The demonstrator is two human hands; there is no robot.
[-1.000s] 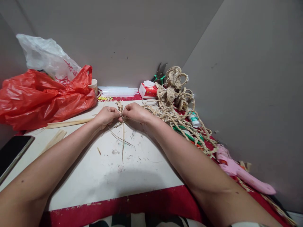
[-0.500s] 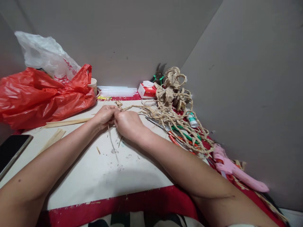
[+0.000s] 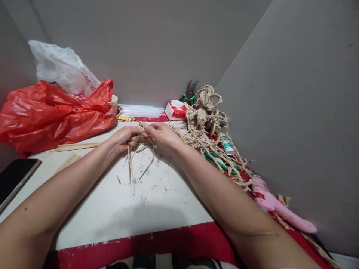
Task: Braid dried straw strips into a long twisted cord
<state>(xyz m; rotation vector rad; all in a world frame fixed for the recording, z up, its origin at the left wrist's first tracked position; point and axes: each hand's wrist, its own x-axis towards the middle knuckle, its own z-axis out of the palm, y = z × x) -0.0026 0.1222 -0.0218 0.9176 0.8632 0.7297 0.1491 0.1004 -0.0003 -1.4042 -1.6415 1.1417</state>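
Observation:
My left hand point(image 3: 128, 138) and my right hand point(image 3: 158, 133) meet near the far middle of the white board point(image 3: 157, 190). Both pinch a bundle of thin tan straw strands point(image 3: 129, 164) between closed fingertips. Loose ends hang from the fingers toward the board, and a small tuft shows just above the fingertips. To the right of my right hand lies a tangle of braided straw cord point(image 3: 207, 142), with coiled pieces point(image 3: 207, 98) behind it.
At the left are a red plastic bag point(image 3: 53, 116), a phone point(image 3: 17, 179) and flat straw strips point(image 3: 78, 146). Clear sticks point(image 3: 141, 110) and a tissue pack point(image 3: 176, 111) stand along the back. A pink glue gun point(image 3: 280, 205) lies at the right, beside my forearm.
My right hand has shifted right and slightly up, its fingertips now beside the left ones. More hanging strands show below the hands. The view has shifted slightly.

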